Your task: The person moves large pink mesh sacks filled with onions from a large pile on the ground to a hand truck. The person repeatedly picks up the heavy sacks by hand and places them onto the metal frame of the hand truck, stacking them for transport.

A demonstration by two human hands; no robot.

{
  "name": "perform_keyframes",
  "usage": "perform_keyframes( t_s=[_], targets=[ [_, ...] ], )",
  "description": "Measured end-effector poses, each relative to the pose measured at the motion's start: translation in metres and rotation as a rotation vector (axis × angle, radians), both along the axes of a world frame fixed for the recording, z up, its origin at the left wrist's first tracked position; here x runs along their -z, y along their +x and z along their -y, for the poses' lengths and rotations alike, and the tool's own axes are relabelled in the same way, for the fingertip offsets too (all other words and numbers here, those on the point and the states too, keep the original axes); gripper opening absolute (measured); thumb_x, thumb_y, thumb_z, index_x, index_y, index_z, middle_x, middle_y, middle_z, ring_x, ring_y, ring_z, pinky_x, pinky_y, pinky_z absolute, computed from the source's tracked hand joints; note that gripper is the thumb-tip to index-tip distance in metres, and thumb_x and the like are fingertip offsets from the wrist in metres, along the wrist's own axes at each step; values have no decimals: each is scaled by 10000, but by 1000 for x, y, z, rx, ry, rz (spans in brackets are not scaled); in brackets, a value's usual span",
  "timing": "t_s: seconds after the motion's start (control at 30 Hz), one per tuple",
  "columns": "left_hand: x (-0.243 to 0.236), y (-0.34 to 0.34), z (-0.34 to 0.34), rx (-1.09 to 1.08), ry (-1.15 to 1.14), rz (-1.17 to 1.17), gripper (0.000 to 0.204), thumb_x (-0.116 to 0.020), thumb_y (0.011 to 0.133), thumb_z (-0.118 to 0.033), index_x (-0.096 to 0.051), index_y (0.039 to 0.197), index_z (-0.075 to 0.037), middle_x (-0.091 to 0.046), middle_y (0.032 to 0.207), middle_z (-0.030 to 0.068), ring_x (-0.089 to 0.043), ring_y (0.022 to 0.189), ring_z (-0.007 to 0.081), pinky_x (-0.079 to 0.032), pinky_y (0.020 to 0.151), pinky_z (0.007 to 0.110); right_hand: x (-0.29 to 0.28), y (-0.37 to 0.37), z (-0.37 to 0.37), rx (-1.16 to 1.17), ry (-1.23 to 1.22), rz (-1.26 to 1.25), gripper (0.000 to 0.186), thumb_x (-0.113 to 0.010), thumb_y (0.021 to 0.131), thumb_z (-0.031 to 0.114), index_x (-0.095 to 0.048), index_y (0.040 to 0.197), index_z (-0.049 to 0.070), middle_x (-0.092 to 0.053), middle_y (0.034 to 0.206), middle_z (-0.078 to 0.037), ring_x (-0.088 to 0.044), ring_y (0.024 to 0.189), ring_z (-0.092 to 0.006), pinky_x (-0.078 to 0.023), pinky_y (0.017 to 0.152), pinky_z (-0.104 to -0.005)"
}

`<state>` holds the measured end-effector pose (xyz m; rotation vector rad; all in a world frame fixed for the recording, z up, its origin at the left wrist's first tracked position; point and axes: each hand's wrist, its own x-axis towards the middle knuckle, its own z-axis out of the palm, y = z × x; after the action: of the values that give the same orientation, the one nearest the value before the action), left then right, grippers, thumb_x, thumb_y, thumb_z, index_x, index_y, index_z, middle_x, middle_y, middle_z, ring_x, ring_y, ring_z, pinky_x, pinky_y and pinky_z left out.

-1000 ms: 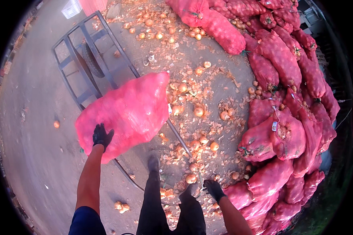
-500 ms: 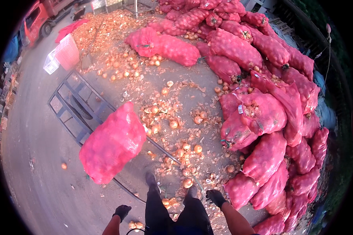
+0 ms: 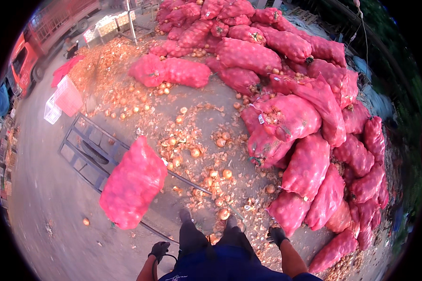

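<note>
A full red mesh sack [image 3: 131, 182] lies across the grey metal trolley [image 3: 72, 151], which has a wheel showing through its frame. My left hand [image 3: 160, 249], in a dark glove, hangs below the sack with curled fingers; a black cord loops beside it, and whether the fingers hold anything I cannot make out. Near the sacks at lower right, my right hand [image 3: 275, 236], also gloved, holds nothing, fingers loosely apart. My feet stand among onion skins and loose onions [image 3: 195, 152] beside the trolley's handle end.
A large pile of red onion sacks [image 3: 295, 122] spreads along the right. Peel heaps [image 3: 98, 65], crates [image 3: 105, 33], a pink basket [image 3: 68, 100] and a red truck [image 3: 21, 61] stand toward the upper left, with a person [image 3: 70, 47] beside the truck.
My left hand has left the sack, dropping down and rightward to beside my leg, its fingers now curled. The view has tipped up, bringing the truck, crates and more of the pile into sight.
</note>
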<state>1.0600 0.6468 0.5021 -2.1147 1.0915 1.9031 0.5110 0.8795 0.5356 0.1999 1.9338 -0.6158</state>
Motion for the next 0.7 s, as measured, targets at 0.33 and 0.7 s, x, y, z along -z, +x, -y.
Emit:
perform_keyframes(
  t_s=[0.33,0.7],
  targets=[
    [-28,37,100,-11,-83,12,374,-650,834,-376,-614,988,-37,-595,774,26,-584,668,135,-460,548,290,-10,113,29,91,-171,143,323,-513,898,325,-568,1053,48,-650,944,-106,-659,726,-261,-508,590,-397],
    [1,55,82,-13,-125,15,378,-644,850,-383,-622,999,-37,-639,825,56,-624,655,159,-489,538,307,-27,113,24,-123,-214,146,416,-432,938,327,-619,984,-43,-659,846,-158,-677,679,-296,-551,586,-402]
  ],
)
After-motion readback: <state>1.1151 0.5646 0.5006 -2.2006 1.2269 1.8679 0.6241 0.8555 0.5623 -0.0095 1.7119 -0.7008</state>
